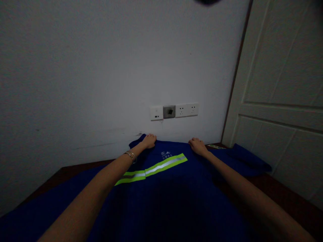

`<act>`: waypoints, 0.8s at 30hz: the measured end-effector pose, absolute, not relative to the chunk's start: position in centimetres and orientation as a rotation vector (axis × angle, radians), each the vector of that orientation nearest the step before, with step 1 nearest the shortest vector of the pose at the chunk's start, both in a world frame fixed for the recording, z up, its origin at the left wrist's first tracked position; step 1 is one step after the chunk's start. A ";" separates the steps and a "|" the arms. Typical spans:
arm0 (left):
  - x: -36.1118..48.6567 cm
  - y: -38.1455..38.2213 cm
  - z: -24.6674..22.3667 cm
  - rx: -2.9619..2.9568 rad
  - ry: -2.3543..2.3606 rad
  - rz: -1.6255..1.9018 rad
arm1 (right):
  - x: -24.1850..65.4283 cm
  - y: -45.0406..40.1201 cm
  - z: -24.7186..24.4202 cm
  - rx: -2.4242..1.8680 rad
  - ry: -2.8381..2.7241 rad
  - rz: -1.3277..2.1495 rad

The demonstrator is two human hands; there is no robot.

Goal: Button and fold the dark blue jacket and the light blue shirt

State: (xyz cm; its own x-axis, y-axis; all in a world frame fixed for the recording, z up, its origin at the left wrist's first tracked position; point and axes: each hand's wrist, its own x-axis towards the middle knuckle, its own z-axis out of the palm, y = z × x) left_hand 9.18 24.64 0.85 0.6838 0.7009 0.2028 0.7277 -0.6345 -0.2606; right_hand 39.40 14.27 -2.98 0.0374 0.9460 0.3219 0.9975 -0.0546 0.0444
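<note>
A dark blue garment (166, 188) lies spread over a dark reddish-brown surface, with a yellow-green and silver reflective stripe (165, 166) and a small pale print across its upper part. At the garment's far edge, left of the print, my left hand (149, 140) has its fingers closed on the cloth; a bracelet is on that wrist. My right hand (198, 146) grips the same far edge on the right, fingers curled over it. One sleeve (242, 159) stretches out to the right, and more blue cloth reaches toward the lower left.
Behind the garment rises a pale wall (113, 67) with a row of socket plates (186, 110). A white panelled door (282, 84) stands at the right. The dark surface (282, 191) shows beside the right arm. A small flat strip (215, 146) lies near the wall.
</note>
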 end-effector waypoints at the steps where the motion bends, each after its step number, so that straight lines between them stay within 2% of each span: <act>1: 9.4 24.3 0.6 -2.545 -1.134 -0.117 | 39.2 14.1 -2.8 -2.141 -1.993 -0.419; 10: 12.0 18.9 -2.3 -2.602 -1.012 -0.274 | 41.2 10.3 -3.1 -2.213 -1.981 -0.255; 18: 13.8 12.2 -8.1 -3.001 -1.025 0.032 | 42.9 5.3 -8.6 -2.484 -1.907 0.154; 24: 11.5 12.4 -8.1 -3.053 -1.050 0.094 | 47.5 3.3 -11.3 -2.624 -1.750 0.102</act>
